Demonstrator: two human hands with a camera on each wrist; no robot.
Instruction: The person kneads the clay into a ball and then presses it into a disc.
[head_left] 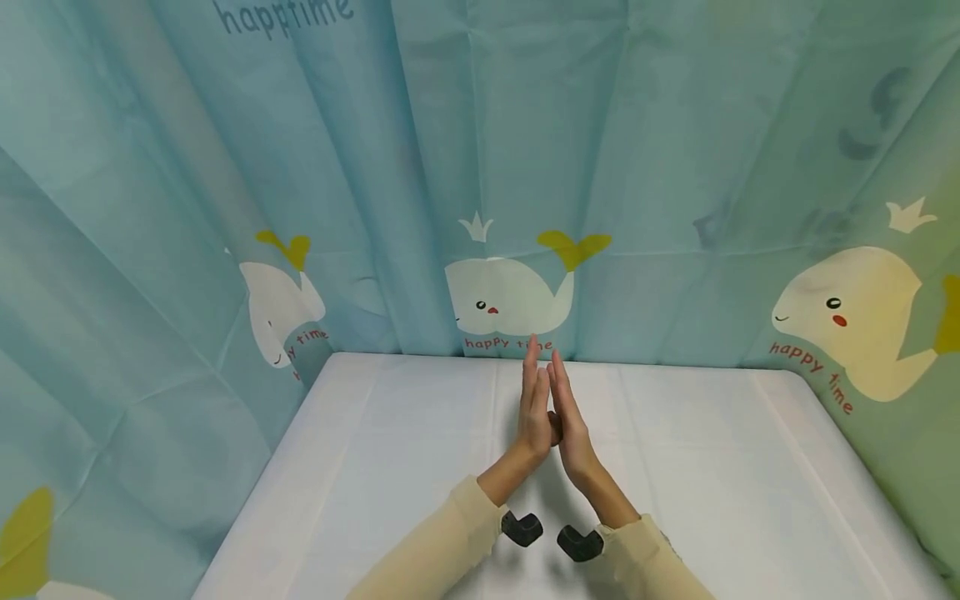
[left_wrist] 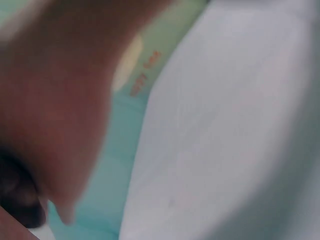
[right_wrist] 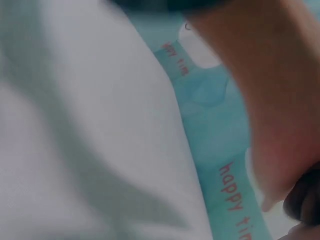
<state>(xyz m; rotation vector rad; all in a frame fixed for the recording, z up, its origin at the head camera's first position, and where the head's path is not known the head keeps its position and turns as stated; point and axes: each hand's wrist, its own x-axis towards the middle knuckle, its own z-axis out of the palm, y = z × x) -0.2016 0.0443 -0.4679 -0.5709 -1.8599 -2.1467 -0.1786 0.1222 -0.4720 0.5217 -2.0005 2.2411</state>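
Observation:
My left hand [head_left: 534, 408] and right hand [head_left: 570, 412] are pressed palm to palm above the middle of the white table [head_left: 390, 467], fingers straight and pointing away from me. Neither hand holds anything. Cream sleeves cover both forearms, and a black wrist camera [head_left: 522, 527] sits under the left wrist, another black wrist camera [head_left: 580, 543] under the right. In the left wrist view the left hand [left_wrist: 55, 100] is a close blur beside the white table [left_wrist: 230, 140]. In the right wrist view the right hand [right_wrist: 270, 95] is likewise blurred, beside the white table [right_wrist: 90, 140].
A teal curtain [head_left: 480, 150] printed with white whales and "happy time" lettering encloses the table at the back and on both sides. The white tablecloth shows fold creases. The table's left edge [head_left: 258, 492] and right edge [head_left: 862, 475] run towards me.

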